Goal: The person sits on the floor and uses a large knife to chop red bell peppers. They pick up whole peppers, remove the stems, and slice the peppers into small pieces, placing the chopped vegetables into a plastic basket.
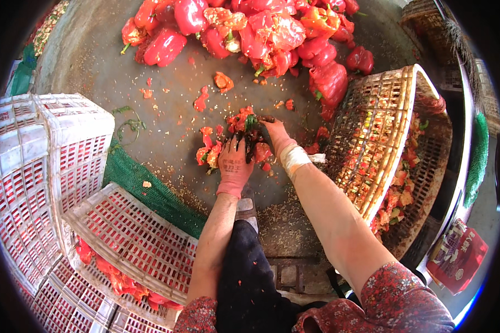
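Note:
My left hand (235,164), in a pink glove with dark, wet fingertips, reaches into a small heap of red pepper scraps (213,155) on the wet floor. At the right side of that heap is my right hand (273,132), also gloved, with a white wrap around the wrist. Dark green stem or leaf bits lie between the two hands. The fingers of both hands are partly hidden among the scraps, so their grip is unclear. Beyond them lies a large pile of red bell peppers (250,37), some whole and some torn open.
A tilted plastic crate (375,137) holding pepper scraps stands at the right. White crates (81,141) and a crate of red pepper pieces (137,245) stand at the left beside green netting (146,183). Seeds litter the floor. A red box (458,258) lies at the lower right.

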A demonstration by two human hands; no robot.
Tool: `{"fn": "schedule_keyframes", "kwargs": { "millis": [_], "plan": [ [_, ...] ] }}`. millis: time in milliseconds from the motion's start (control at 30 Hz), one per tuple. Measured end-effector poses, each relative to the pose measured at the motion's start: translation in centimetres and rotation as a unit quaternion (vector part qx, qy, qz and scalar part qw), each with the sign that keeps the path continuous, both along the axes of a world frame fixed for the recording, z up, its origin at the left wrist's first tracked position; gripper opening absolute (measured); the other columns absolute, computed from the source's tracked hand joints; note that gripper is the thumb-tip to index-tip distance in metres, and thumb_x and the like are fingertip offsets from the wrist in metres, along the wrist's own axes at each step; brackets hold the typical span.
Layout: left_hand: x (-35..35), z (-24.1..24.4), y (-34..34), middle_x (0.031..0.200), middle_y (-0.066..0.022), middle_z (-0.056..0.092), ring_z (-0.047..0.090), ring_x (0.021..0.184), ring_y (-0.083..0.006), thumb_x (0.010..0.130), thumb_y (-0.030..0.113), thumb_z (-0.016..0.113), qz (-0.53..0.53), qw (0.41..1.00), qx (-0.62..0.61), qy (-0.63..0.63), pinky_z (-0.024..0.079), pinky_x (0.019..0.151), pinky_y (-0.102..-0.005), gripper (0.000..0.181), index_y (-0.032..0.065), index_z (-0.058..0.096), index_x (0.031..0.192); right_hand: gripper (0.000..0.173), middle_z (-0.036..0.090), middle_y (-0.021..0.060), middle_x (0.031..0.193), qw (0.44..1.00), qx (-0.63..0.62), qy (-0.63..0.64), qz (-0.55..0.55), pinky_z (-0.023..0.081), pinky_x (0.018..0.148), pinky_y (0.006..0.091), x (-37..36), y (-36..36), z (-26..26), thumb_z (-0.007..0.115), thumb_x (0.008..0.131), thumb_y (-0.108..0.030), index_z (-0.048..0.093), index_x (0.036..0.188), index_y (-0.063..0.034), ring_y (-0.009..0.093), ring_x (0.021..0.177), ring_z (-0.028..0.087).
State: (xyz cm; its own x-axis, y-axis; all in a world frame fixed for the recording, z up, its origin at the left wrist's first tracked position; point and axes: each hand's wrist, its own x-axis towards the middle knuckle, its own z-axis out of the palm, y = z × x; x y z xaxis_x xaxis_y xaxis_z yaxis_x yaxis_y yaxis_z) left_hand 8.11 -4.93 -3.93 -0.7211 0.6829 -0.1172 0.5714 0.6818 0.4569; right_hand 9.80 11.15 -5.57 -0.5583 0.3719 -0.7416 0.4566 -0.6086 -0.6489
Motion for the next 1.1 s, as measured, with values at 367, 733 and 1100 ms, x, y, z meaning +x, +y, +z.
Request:
{"fn": "schedule_keyframes", "kwargs": {
  "millis": [367, 733, 1100],
  "plan": [
    [0.7, 4.2, -2.7, 0.133, -0.0229, 0.048, 0.044, 0.126, -0.0401, 0.070, 0.019, 0.078, 0.000, 0.998, 0.066, -0.011, 0.032, 0.108, -0.0522, 0.063, -0.0002, 0.052, 0.124, 0.024, 0.070, 0.0168, 0.087, 0.844, 0.493, -0.112, 0.178, 0.052, 0.072, 0.0395, -0.2, 0.9, 6.6, 0.062, 0.082, -0.021, 0.069, 0.097, -0.0038, 0.031, 0.080, 0.068],
    [-0.1, 4.9, -3.8, 0.128, -0.0230, 0.051, 0.047, 0.120, -0.0425, 0.080, 0.022, 0.068, 0.019, 0.995, 0.005, 0.101, 0.038, 0.101, -0.0528, 0.047, -0.0013, 0.057, 0.120, 0.043, 0.062, 0.0151, 0.110, 0.630, 0.772, 0.033, 0.071, 0.046, 0.092, 0.0446, 18.7, 11.4, 33.5, 0.067, 0.071, -0.003, 0.060, 0.113, -0.0052, 0.035, 0.103, 0.059],
    [3.8, 12.5, 1.2, 0.099, -0.0162, 0.062, 0.057, 0.094, -0.0352, 0.073, 0.013, 0.068, -0.156, 0.966, 0.078, 0.190, 0.045, 0.084, -0.0475, 0.026, 0.0041, 0.063, 0.097, 0.055, 0.065, 0.0261, 0.092, 0.578, 0.593, -0.548, 0.120, 0.050, 0.079, 0.0503, 64.4, 20.1, 34.6, 0.058, 0.080, -0.013, 0.045, 0.133, -0.0092, 0.044, 0.091, 0.063]
  ]
}}
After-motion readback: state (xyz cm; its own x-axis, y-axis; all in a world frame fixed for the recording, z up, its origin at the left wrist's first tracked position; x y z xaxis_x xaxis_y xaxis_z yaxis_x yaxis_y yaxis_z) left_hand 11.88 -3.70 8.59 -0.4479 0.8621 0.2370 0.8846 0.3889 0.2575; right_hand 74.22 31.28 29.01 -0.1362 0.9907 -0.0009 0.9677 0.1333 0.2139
